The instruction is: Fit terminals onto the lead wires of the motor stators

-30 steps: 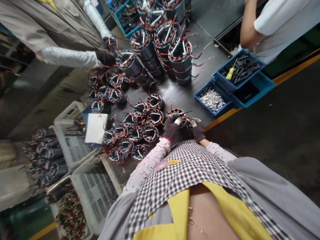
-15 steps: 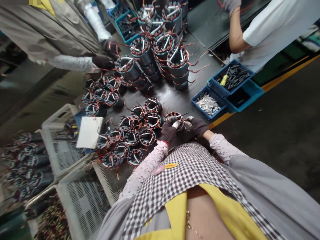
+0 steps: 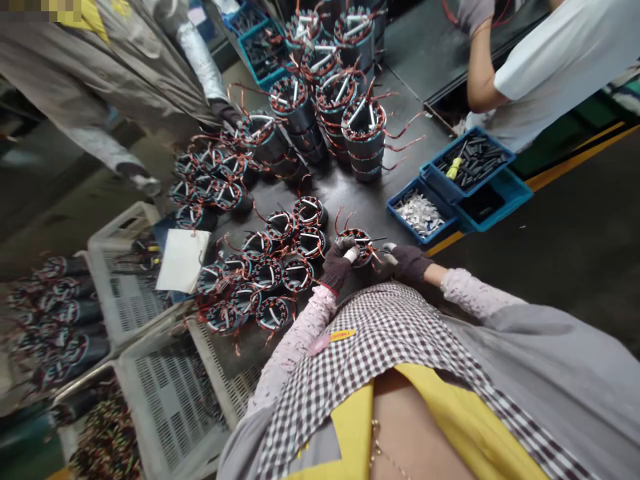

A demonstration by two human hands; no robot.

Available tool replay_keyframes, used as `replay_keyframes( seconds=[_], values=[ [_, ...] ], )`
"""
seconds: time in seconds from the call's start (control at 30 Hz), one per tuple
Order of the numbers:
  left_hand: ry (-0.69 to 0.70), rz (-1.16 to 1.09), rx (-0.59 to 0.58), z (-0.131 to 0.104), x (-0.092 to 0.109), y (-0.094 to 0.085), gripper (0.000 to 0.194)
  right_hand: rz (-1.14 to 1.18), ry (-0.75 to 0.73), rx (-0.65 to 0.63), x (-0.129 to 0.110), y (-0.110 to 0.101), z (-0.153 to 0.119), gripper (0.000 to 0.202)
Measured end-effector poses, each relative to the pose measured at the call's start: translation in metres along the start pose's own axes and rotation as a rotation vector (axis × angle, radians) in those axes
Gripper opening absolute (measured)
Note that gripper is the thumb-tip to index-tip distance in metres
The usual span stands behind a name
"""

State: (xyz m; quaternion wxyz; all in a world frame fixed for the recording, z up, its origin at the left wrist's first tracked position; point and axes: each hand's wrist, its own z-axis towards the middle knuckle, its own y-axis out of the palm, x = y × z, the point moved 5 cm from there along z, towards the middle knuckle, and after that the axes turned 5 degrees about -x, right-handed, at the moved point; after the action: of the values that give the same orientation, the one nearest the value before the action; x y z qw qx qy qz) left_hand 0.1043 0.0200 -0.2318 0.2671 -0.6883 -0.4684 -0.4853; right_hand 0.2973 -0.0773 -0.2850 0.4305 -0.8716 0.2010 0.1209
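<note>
A motor stator (image 3: pixel 361 245) with copper wires round its rim stands upright at the table edge in front of me. My left hand (image 3: pixel 340 262), in a dark glove with pale fingertips, is closed on its left rim. To the right of the stator, my right hand (image 3: pixel 406 260) pinches the end of a thin dark lead that reaches across from the rim. Several similar stators (image 3: pixel 298 275) stand on the table to the left, white strips inside them.
Stacked stators (image 3: pixel 363 143) rise behind. Blue bins hold white pieces (image 3: pixel 421 212) and black tubes (image 3: pixel 470 160). White crates (image 3: pixel 173 393) and a pale card (image 3: pixel 183 260) lie left. Two people work nearby, one gloved hand (image 3: pixel 137 179) at left, another (image 3: pixel 475 13) top right.
My right hand has moved right, away from the stator, while my left hand stays on the rim. One of the other person's hands has left the stacked stators and moved down-left.
</note>
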Motion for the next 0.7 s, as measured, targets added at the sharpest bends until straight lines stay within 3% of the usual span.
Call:
replay_keyframes(
  seconds=[0.17,0.27,0.33,0.53,0.63,0.7],
  values=[
    [0.018,0.000,-0.034,-0.003,0.005,0.003,0.040,0.099,-0.001,-0.060,-0.005,0.009,0.020,0.057],
    [0.035,0.019,0.001,-0.004,0.011,0.002,0.038,0.310,-0.041,-0.068,-0.004,0.005,0.033,0.043],
    [0.028,0.006,0.011,-0.004,0.013,0.003,0.037,0.426,-0.085,-0.047,0.001,0.003,0.032,0.033],
    [-0.023,-0.022,0.020,-0.004,0.012,0.006,0.035,0.594,-0.108,0.136,0.002,0.006,0.027,0.031],
    [-0.018,-0.027,0.000,-0.005,0.011,0.003,0.037,0.588,-0.135,0.089,-0.014,0.005,0.037,0.029],
    [-0.015,-0.039,0.008,-0.006,0.009,0.000,0.040,0.626,-0.156,0.071,-0.013,-0.003,0.037,0.029]
  ],
)
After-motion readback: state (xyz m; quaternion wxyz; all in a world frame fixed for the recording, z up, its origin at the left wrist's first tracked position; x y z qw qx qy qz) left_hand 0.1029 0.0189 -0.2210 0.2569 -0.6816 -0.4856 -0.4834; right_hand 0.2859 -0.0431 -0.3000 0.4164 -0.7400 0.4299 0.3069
